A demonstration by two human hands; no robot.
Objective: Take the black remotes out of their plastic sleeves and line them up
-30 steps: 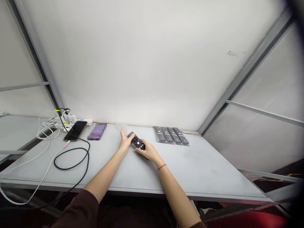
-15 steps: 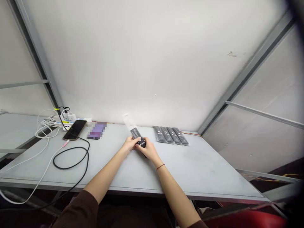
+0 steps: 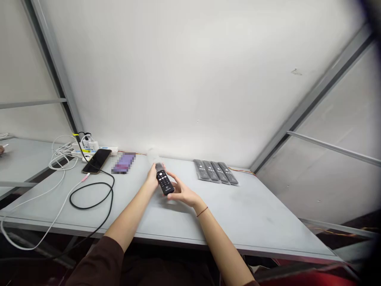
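A black remote control (image 3: 164, 182) with pale buttons is tilted above the table, its lower part bare. Around its far end is a clear plastic sleeve (image 3: 154, 157), blurred and sticking out past the remote. My left hand (image 3: 152, 176) is closed round the upper left side of the remote and the sleeve. At the lower right, my right hand (image 3: 184, 194) grips the remote's near end, thumb at the bottom corner and forefinger raised along the side. Its other fingers are partly hidden beneath.
Several black remotes in clear sleeves (image 3: 216, 172) lie side by side at the back right. To the left are a dark phone (image 3: 97, 161), a pixelated purple object (image 3: 124, 163), a power strip (image 3: 105, 150) and looping cables (image 3: 111, 190). Part of another person's hand (image 3: 2, 149) shows far left.
The remote has shifted left and nearer, and more of its lower part is bare of the sleeve. My right hand has moved from its middle to its near end.
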